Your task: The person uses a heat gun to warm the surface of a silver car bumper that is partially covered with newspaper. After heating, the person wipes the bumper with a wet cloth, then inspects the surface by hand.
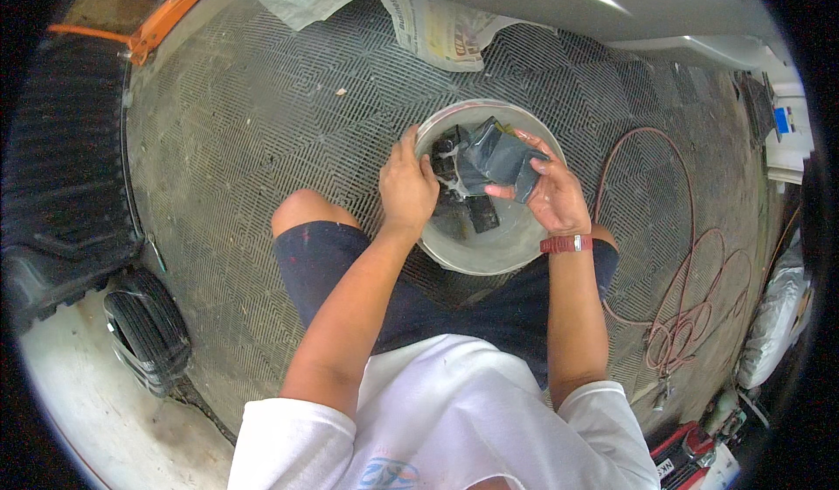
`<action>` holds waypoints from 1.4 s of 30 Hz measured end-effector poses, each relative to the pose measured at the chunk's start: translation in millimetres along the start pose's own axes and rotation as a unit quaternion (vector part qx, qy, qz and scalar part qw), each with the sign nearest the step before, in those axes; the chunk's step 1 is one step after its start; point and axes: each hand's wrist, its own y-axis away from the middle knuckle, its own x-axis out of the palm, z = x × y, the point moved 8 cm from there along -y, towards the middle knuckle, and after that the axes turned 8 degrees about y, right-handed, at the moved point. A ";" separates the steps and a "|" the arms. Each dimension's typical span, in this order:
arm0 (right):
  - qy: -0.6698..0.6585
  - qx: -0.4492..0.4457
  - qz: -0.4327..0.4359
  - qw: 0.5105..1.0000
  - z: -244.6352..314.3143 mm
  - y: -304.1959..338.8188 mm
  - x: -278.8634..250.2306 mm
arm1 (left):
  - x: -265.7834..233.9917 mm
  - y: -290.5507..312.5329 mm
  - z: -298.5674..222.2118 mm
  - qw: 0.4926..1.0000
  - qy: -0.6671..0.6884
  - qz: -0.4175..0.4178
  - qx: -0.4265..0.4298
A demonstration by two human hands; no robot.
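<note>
A pale grey bucket (535, 228) stands between my knees. My left hand (409, 186) grips its left rim, fingers over the edge. Over the bucket's mouth, my right hand (558, 194) is closed on wet, dark grey sheets that look like folded sandpaper (500, 159). The thumb presses on the near corner while the other fingers lie behind and beneath. A bit of yellow-green (505, 128) shows at the far edge of the sheets. Lower in the bucket are black blocky pieces (482, 214), partly hidden by the sheets and wet with suds.
Beyond the bucket, newspaper (441, 31) hangs under a grey vehicle panel (594, 5). A reddish hose (677, 328) lies coiled on the patterned mat (288, 114) at right. At left are an orange jack (166, 22), a black ribbed liner (65, 166) and a black coil (144, 328).
</note>
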 end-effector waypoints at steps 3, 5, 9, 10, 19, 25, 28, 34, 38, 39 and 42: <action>-0.014 -0.013 -0.009 1.000 1.1 2.4 -1.7 | 0.8 0.1 0.3 1.000 -0.005 0.000 -0.006; -0.011 -0.022 -0.009 1.000 2.0 4.0 -0.9 | 1.0 0.5 1.8 1.000 -0.008 0.000 -0.010; 0.008 -0.018 -0.031 0.999 -4.0 5.1 -14.7 | 1.4 -0.2 0.4 1.000 -0.008 0.002 -0.011; 0.015 -0.011 -0.047 0.999 -1.9 5.2 -10.4 | 0.8 -0.2 0.5 1.000 -0.009 0.002 -0.013; -0.030 -0.007 -0.057 0.998 -5.4 7.1 -11.1 | 1.3 -0.7 0.8 1.000 -0.016 -0.002 -0.010; 0.575 -0.088 -0.159 0.797 -9.4 -1.4 -31.4 | 5.7 -2.2 5.9 1.000 0.012 0.013 -0.010; 0.674 -0.079 -0.192 0.709 -13.3 -1.3 -36.9 | 5.3 -2.6 13.9 0.998 0.038 0.027 -0.030; 0.544 -0.028 -0.248 0.801 -35.6 -1.1 -65.1 | 4.1 -4.0 10.5 0.996 0.078 0.023 -0.027; 0.342 0.004 -0.265 0.902 -36.1 1.5 -41.8 | 0.8 -3.3 11.3 0.994 0.104 0.019 -0.041; 0.304 0.004 -0.257 0.917 -41.1 0.0 -44.6 | 0.3 -3.6 9.2 0.993 0.108 0.020 -0.044; 0.190 0.012 -0.238 0.952 -53.1 -6.0 -45.5 | -0.2 -4.5 6.7 0.993 0.109 0.019 -0.044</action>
